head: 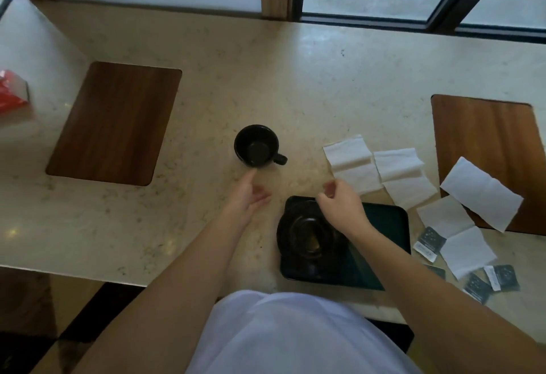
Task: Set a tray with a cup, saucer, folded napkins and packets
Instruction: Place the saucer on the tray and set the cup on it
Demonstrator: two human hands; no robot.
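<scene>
Black cup [256, 145] stands clear; left hand [249, 193] and right hand [342, 205] grips released.

Bare counter [183, 220] lies open left of the tray [390, 226]; napkins [351, 163] crowd its right

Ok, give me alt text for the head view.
Left hand reaches toward an empty black cup on the marble counter; right hand hovers over a black saucer on the dark tray. Unfolded napkins and packets lie right of it.
</scene>
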